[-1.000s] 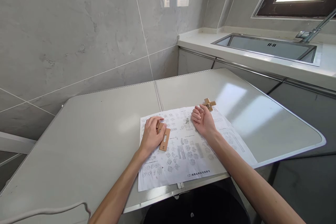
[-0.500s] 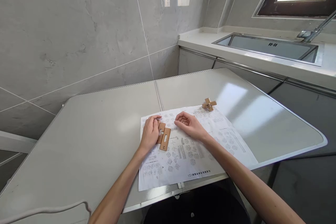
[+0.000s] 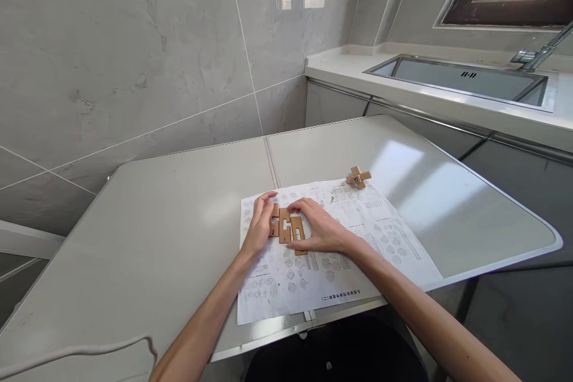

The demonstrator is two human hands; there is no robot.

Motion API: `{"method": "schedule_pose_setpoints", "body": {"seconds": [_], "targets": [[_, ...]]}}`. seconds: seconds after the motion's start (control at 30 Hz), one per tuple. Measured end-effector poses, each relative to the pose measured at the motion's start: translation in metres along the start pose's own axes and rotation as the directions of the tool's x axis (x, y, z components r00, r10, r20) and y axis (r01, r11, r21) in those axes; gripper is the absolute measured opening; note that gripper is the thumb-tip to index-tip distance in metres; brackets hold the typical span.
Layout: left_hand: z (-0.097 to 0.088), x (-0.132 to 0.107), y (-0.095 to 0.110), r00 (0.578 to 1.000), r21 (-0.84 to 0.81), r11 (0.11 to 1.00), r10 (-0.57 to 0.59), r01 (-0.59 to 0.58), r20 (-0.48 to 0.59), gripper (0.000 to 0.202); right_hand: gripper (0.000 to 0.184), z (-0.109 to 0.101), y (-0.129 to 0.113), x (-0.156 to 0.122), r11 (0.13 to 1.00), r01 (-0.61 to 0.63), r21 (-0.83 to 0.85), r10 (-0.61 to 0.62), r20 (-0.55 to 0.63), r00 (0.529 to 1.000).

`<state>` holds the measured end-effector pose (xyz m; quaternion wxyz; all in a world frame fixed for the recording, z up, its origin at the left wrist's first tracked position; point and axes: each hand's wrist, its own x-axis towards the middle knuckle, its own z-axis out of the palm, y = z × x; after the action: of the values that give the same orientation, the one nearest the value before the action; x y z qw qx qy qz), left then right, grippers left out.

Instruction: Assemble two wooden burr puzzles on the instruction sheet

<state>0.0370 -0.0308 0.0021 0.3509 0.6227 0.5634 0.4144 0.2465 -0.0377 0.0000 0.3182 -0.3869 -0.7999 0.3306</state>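
Note:
Three flat wooden puzzle pieces lie side by side on a printed sheet. My left hand [image 3: 259, 228] curls over the left notched piece [image 3: 274, 230], covering part of it, and its fingers hold that piece's edge. The middle puzzle piece [image 3: 283, 234] has a slot and a mark near its lower end. My right hand [image 3: 323, 228] arches over the right slotted piece [image 3: 298, 233]. Its fingertips are at the middle piece's upper end and its thumb is near the lower end, crossing the right piece. The printed sheet [image 3: 331, 277] carries many small diagrams.
An assembled wooden cross-shaped puzzle [image 3: 359, 178] sits at the sheet's far right corner. The pale folding table [image 3: 188, 239] has a seam across it. Beyond, a counter [image 3: 335, 64] holds a sink [image 3: 461, 79] with a faucet [image 3: 532, 58]. A grey tiled wall [image 3: 134, 59] borders the table.
My right hand has moved left onto the pieces and its fingers have spread around them. The pieces now stand more nearly in a row, with more of the left one showing.

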Motion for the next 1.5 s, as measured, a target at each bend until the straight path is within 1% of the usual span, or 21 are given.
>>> {"method": "schedule_pose_setpoints", "body": {"seconds": [0.1,0.13,0.2,0.3,0.4,0.47,0.6,0.73,0.97,1.13,1.2,1.3,1.4,1.5], "targets": [[-0.003,0.002,-0.001,0.999,0.100,0.995,0.028,-0.023,-0.046,0.021,0.077,0.000,0.001,-0.001,0.999,0.026,-0.030,-0.026,0.018,1.000],[-0.005,0.002,-0.002,0.995,0.172,0.984,0.069,-0.055,-0.077,0.016,0.078,0.000,0.002,-0.001,0.999,0.032,-0.038,-0.032,0.022,0.999],[-0.007,0.003,-0.004,0.984,0.322,0.940,0.150,-0.113,-0.093,0.011,0.079,0.000,0.001,-0.001,0.997,0.043,-0.060,-0.042,0.026,0.999],[-0.008,0.003,-0.008,0.978,0.467,0.874,0.193,-0.134,-0.080,0.019,0.073,0.000,0.000,-0.002,0.995,0.040,-0.088,-0.038,0.027,0.999],[-0.009,0.004,-0.013,0.976,0.547,0.827,0.203,-0.128,-0.080,0.025,0.063,-0.001,0.001,-0.002,0.995,0.026,-0.101,-0.024,0.012,1.000],[-0.010,0.005,-0.015,0.974,0.584,0.804,0.206,-0.116,-0.090,0.028,0.061,-0.001,0.003,-0.002,0.994,0.024,-0.106,-0.024,-0.001,1.000],[-0.015,0.008,-0.017,0.973,0.631,0.771,0.200,-0.085,-0.112,0.032,0.061,-0.003,0.007,-0.001,0.995,0.010,-0.103,-0.011,-0.015,1.000],[-0.018,0.009,-0.017,0.978,0.640,0.765,0.179,-0.070,-0.108,0.036,0.058,-0.005,0.008,-0.001,0.997,-0.016,-0.080,0.013,-0.031,0.999],[-0.015,0.007,-0.015,0.968,0.663,0.739,0.238,-0.124,-0.085,0.037,0.052,-0.004,0.012,0.000,0.977,-0.030,-0.213,-0.003,-0.152,0.988],[-0.014,0.006,-0.011,0.978,0.644,0.756,0.198,-0.116,-0.057,0.038,0.048,-0.003,0.018,0.001,0.968,-0.084,-0.237,0.034,-0.208,0.978],[-0.014,0.005,-0.008,0.984,0.631,0.769,0.171,-0.105,-0.045,0.036,0.048,-0.002,0.021,0.002,0.961,-0.125,-0.247,0.060,-0.255,0.965],[-0.015,0.004,-0.003,0.988,0.633,0.768,0.153,-0.102,-0.026,0.031,0.046,0.000,0.027,0.002,0.938,-0.202,-0.283,0.095,-0.351,0.931],[-0.015,0.002,0.001,0.984,0.656,0.745,0.176,-0.119,-0.022,0.027,0.039,0.001,0.033,0.003,0.901,-0.284,-0.329,0.125,-0.429,0.895],[-0.015,0.002,0.001,0.976,0.683,0.718,0.217,-0.135,-0.035,0.021,0.032,0.002,0.037,0.004,0.878,-0.325,-0.352,0.144,-0.454,0.879]]}}
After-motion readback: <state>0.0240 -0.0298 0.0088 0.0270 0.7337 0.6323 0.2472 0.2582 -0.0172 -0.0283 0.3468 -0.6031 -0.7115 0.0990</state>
